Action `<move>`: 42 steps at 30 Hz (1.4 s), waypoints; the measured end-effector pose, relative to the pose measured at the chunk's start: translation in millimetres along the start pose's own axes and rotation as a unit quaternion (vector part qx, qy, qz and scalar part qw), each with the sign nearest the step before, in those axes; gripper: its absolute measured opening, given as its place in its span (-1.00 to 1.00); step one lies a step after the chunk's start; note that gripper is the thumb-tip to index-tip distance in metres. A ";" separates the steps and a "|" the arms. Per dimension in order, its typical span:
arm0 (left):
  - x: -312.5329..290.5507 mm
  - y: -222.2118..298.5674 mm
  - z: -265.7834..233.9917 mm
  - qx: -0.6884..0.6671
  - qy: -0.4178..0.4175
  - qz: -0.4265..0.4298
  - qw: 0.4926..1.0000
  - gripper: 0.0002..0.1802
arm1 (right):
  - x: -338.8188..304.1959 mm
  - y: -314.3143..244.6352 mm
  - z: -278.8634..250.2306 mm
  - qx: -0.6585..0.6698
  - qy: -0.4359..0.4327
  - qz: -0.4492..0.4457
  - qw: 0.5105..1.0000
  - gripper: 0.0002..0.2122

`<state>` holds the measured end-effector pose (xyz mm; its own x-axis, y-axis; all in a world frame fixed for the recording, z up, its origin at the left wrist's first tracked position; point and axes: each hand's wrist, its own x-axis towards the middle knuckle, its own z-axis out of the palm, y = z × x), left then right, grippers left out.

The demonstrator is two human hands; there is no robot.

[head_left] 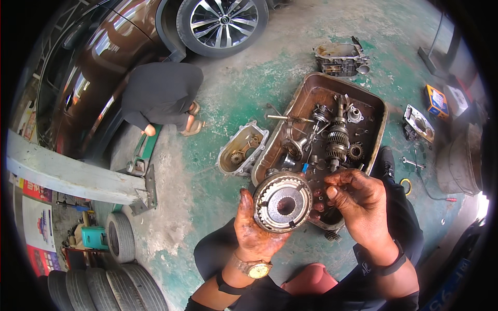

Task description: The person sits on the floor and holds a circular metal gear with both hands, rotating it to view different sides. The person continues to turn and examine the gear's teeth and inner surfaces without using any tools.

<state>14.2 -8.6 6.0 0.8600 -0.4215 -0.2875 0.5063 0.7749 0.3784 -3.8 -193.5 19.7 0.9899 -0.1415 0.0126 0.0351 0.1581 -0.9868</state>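
My left hand [254, 236] is wrapped round a round toothed metal part [271, 201], which looks like a gearbox synchronizer hub with its sleeve. Its splined centre hole faces up at me. Just right of it, my right hand [360, 205] is closed, thumb and forefinger pressed together. Whatever may be between those fingertips is too small to make out. Both hands look dark with grease. Beyond them lies a brown metal tray [311, 93] holding a shaft with several gears [338, 137], a loose gear [356, 151] and other greasy parts.
A metal housing [224, 160] with a small gear inside sits left of the tray; another housing [340, 54] stands behind it. Wrenches [413, 164] lie at the right. A person [161, 90] crouches by a brown car [98, 57]. A lift arm [78, 173] and stacked tyres [104, 287] are left.
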 end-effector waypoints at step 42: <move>-8.1 -1.3 -2.4 -0.038 -0.036 -0.042 0.998 -0.18 | 2.0 8.8 12.8 0.049 -0.175 0.117 0.976 -0.54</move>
<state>6.4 -5.1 5.7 0.8185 -0.5167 -0.2510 0.5727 0.7682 0.2863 0.3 -179.9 13.1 0.9579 0.2506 -0.1401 -0.2019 0.2412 -0.9493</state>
